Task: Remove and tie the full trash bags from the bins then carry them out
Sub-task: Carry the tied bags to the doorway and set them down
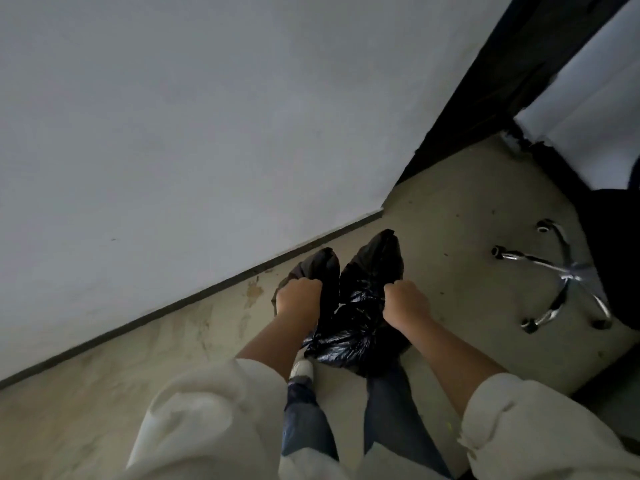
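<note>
A black trash bag (349,327) sits on the floor right in front of my feet. Its top is pulled up into two separate flaps. My left hand (298,296) is closed around the left flap (323,266). My right hand (405,299) is closed around the right flap (377,258). Both fists are held apart, about a hand's width from each other, above the crumpled glossy body of the bag. No bin is in view.
A white wall (173,116) with a dark baseboard runs along the left. A chrome five-leg chair base (568,278) on castors stands to the right under a dark seat. A black door frame (485,98) rises at the upper right. The concrete floor (138,348) is stained.
</note>
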The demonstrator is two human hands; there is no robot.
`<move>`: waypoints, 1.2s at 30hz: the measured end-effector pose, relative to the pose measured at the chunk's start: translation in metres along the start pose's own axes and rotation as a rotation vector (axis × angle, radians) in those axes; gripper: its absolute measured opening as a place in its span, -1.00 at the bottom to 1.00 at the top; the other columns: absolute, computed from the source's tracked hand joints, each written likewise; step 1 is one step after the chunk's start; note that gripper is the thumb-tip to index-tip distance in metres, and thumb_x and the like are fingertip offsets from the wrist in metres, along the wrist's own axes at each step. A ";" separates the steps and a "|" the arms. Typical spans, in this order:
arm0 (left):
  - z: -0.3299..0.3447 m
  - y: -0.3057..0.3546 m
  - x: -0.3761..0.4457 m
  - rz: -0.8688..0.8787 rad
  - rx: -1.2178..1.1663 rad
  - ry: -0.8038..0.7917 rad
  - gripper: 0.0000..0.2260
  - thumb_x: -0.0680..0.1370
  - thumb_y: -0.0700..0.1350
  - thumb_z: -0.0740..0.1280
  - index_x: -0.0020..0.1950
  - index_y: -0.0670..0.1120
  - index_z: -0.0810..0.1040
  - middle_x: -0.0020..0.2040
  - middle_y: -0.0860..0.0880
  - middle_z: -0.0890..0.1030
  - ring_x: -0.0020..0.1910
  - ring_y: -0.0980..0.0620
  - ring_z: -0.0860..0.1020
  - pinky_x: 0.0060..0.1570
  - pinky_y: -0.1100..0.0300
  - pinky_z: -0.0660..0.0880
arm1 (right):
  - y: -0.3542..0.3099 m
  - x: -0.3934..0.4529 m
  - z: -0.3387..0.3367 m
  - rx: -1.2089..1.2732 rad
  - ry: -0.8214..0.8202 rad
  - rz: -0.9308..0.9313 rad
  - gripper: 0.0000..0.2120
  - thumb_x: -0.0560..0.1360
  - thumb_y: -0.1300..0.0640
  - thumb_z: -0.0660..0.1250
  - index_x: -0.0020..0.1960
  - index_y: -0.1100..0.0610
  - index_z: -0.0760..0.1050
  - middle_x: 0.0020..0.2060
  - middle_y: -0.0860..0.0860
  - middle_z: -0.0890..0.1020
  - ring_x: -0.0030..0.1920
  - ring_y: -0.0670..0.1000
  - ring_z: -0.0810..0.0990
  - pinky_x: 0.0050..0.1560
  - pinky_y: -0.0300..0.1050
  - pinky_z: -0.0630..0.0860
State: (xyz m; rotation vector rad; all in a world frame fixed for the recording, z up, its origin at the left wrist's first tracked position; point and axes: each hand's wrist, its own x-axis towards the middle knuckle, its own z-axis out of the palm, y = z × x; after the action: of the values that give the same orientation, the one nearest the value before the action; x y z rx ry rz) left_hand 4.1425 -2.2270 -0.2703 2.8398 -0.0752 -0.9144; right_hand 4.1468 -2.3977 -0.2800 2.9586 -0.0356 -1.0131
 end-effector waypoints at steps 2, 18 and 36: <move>0.004 0.016 0.035 -0.076 -0.061 -0.007 -0.77 0.52 -0.32 0.15 0.12 -0.18 0.47 0.09 -0.16 0.57 0.07 -0.16 0.54 -0.17 0.09 0.43 | 0.020 0.040 -0.003 0.002 -0.070 0.013 -0.80 0.50 0.26 0.18 0.11 0.24 0.44 0.13 0.16 0.51 0.16 0.16 0.47 0.09 -0.02 0.48; 0.123 0.041 0.259 -0.401 -0.164 0.104 -0.82 0.48 -0.29 0.21 0.06 -0.17 0.45 0.04 -0.15 0.56 0.08 -0.14 0.49 -0.13 0.10 0.40 | 0.092 0.306 0.080 -0.107 -0.208 -0.136 -0.81 0.50 0.25 0.18 0.09 0.27 0.44 0.13 0.20 0.52 0.17 0.21 0.47 0.00 -0.01 0.47; 0.163 0.073 0.275 -0.452 -0.232 -0.056 -0.81 0.44 -0.31 0.24 0.04 -0.18 0.44 -0.01 -0.17 0.57 0.02 -0.16 0.53 -0.24 0.12 0.33 | 0.110 0.345 0.088 0.241 -0.236 -0.135 -0.77 0.41 0.42 0.14 0.00 0.53 0.41 0.04 0.39 0.57 0.09 0.29 0.53 -0.04 0.02 0.44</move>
State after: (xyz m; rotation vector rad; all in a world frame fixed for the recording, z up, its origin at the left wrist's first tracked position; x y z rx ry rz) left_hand 4.2709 -2.3471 -0.5469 2.6539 0.6466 -1.0020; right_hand 4.3640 -2.5171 -0.5584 3.0669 0.0425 -1.4706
